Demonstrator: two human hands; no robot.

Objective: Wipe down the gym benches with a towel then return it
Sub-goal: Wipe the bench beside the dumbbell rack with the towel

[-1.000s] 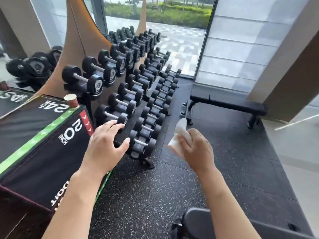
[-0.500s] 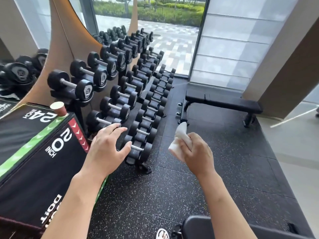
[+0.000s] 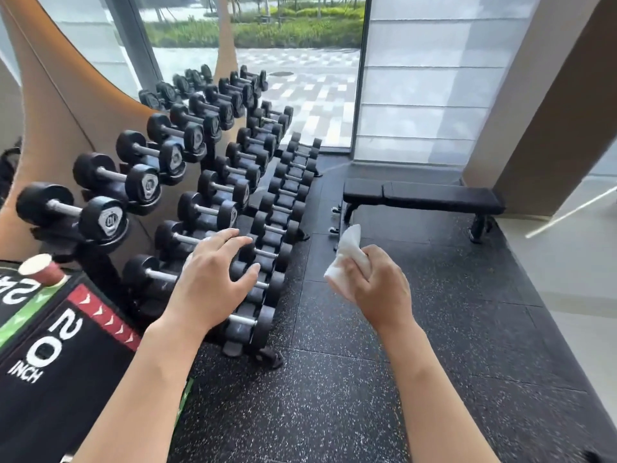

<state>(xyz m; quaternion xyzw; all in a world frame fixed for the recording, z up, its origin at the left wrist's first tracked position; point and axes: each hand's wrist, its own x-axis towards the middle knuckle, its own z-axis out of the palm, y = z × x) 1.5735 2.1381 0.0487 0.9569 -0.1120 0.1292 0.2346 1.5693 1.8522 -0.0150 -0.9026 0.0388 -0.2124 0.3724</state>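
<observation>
My right hand (image 3: pixel 377 289) grips a crumpled white towel (image 3: pixel 347 252), held in the air at mid-frame with the cloth sticking up past my fingers. My left hand (image 3: pixel 213 279) hovers with relaxed, spread fingers in front of the lower dumbbells and holds nothing. A black flat gym bench (image 3: pixel 424 197) stands on the rubber floor farther ahead and to the right, near the window and the pillar. Neither hand touches the bench.
A tiered rack of black dumbbells (image 3: pixel 233 182) runs along the left. A black plyo box (image 3: pixel 50 355) marked 20 inch sits at the lower left with a paper cup (image 3: pixel 40 270) on top. A beige pillar (image 3: pixel 541 121) stands right; black speckled rubber floor (image 3: pixel 367 379) lies ahead.
The view has shifted forward and left: the bench and dumbbell rack look nearer, and the second bench at the bottom edge has dropped out of view. Both hands keep their poses.
</observation>
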